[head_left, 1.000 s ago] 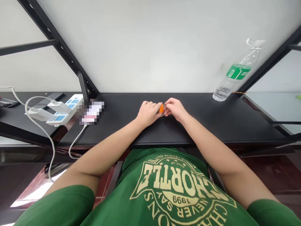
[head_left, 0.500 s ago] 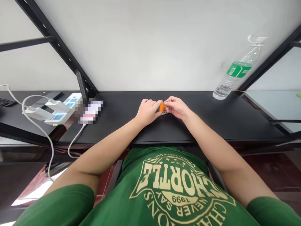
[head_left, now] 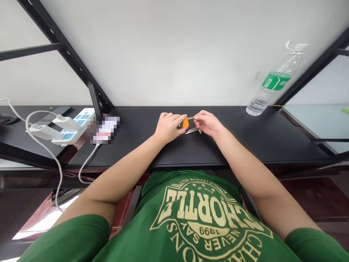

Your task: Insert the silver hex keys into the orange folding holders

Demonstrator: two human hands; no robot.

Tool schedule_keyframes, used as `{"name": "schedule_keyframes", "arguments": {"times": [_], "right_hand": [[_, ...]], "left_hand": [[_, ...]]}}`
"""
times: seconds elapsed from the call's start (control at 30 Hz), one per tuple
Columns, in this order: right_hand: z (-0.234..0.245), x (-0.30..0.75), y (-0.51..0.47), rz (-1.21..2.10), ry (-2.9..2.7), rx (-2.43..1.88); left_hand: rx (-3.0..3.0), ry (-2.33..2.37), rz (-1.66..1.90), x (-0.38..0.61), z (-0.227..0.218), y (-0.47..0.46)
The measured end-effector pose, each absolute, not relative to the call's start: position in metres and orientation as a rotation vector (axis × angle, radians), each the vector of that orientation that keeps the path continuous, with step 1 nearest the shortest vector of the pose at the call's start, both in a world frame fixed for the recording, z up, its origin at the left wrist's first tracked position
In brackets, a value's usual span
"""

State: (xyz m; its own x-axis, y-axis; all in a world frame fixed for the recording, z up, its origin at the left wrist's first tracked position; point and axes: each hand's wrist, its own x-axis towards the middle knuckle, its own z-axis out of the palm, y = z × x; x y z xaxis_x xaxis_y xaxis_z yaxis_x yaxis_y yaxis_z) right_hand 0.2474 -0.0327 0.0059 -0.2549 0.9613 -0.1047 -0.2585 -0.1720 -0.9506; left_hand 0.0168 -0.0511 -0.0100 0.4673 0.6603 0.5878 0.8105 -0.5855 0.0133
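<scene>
From where I stand, both hands are at work over the middle of the tabletop (head_left: 141, 134), about midway between its front and back edges. The left hand (head_left: 169, 127) pinches a small orange holder (head_left: 185, 123) between thumb and fingers. The right hand (head_left: 208, 123) has its fingertips closed on the thin metal rods (head_left: 191, 118) that bridge the gap to that holder. Just below, nearer the front edge, more loose pieces (head_left: 193, 130) lie close together on the tabletop, partly under the right hand.

I'd judge the step in hand to be fitting or drawing rods at the holder; which way they're going I can't tell. Either way, the next move calls for the left pinch to stay firm and the right to work in line with the rods, clear of the loose pieces. The bottle (head_left: 276, 80), near the right end of the back edge, is well out of the way.
</scene>
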Motion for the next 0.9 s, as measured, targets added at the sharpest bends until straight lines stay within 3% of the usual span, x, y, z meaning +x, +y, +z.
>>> {"name": "schedule_keyframes", "arguments": {"times": [0.37, 0.9], "right_hand": [[-0.006, 0.266, -0.008, 1.19, -1.33, -1.426], [-0.011, 0.274, 0.004, 0.912, -1.757, -1.807]], "left_hand": [[-2.427, -1.283, -0.898, 0.01, -0.011, -0.049], [-2.446, -1.275, -0.905, 0.011, -0.013, -0.05]]}}
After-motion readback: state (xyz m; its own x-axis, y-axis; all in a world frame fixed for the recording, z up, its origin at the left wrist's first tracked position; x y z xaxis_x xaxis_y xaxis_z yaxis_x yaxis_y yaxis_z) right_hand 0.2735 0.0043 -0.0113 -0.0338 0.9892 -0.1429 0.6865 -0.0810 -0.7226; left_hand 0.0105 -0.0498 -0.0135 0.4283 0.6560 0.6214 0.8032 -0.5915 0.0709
